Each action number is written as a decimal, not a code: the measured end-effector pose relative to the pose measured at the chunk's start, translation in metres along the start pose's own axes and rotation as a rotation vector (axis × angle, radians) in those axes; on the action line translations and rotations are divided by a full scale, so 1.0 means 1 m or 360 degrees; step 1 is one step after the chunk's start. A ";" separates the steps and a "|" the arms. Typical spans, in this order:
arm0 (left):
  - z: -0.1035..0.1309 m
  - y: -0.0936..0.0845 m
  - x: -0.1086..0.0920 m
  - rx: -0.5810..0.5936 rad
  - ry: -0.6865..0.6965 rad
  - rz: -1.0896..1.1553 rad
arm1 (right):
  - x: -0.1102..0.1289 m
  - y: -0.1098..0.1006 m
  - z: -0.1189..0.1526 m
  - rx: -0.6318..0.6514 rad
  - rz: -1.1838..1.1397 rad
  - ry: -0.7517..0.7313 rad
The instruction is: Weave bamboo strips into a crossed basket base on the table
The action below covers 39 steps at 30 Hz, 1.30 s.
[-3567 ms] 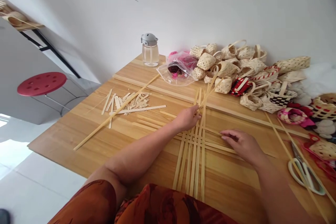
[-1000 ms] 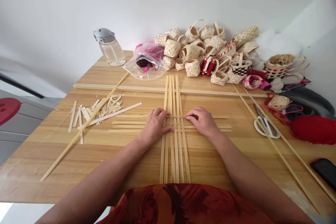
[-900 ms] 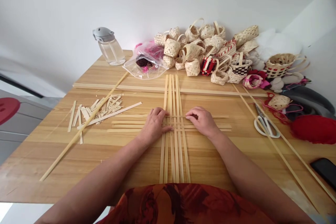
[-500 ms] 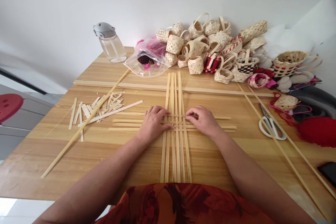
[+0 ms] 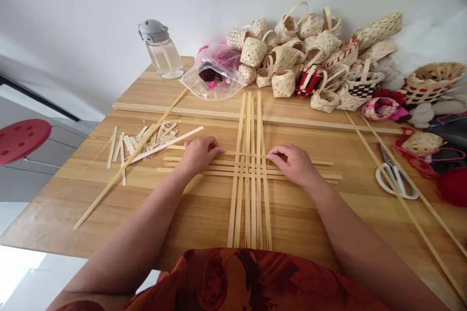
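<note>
Several long upright strips (image 5: 249, 131) cross several sideways strips (image 5: 219, 173) on the wooden table (image 5: 146, 204), woven together at the middle. My left hand (image 5: 200, 154) is left of the crossing, its thumb and fingers pinched on the topmost sideways strip (image 5: 229, 153). On the right side of the weave, my right hand (image 5: 290, 160) pinches the same strip near its crossing with the rightmost upright strips. Part of each sideways strip is hidden under my hands.
Cut strip scraps (image 5: 160, 138) and a long strip (image 5: 109, 185) lie at left. Behind stand a bottle (image 5: 164, 56), a plastic bag (image 5: 215, 82) and small woven baskets (image 5: 283, 82). Scissors (image 5: 396, 180) lie at right beside long strips; a red stool (image 5: 24, 141) is far left.
My left hand has moved left, away from the crossing, along the top strip. My right hand still pinches at the right side. The whole view has shifted slightly.
</note>
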<state>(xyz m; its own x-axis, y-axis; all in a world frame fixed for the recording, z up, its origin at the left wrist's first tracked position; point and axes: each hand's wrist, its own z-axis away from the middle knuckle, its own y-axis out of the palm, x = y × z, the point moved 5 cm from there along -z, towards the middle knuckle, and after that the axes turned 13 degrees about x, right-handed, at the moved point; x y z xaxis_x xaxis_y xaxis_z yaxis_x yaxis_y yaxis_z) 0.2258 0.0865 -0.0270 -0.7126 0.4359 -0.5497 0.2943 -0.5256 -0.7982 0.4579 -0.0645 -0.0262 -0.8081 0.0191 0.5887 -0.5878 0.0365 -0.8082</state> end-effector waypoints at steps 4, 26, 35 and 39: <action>0.002 0.000 0.000 0.0060 0.0072 0.0215 | -0.001 0.000 0.000 -0.0019 0.0019 0.0012; 0.004 0.000 -0.010 -0.0076 0.0640 -0.0570 | 0.013 0.001 0.008 -0.0070 0.0304 -0.0311; 0.005 -0.002 -0.010 -0.0283 0.0439 -0.0534 | 0.011 0.001 0.005 -0.0203 0.0381 -0.0191; 0.003 -0.003 -0.006 -0.0292 0.0408 -0.0383 | 0.008 0.000 0.001 -0.0201 0.0303 -0.0130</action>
<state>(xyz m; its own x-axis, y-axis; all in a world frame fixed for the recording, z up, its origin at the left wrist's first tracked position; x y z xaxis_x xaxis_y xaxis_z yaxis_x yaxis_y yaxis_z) 0.2270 0.0834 -0.0205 -0.5998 0.7112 -0.3666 0.2635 -0.2570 -0.9298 0.4512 -0.0653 -0.0211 -0.9073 -0.0432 0.4183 -0.4194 0.1648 -0.8927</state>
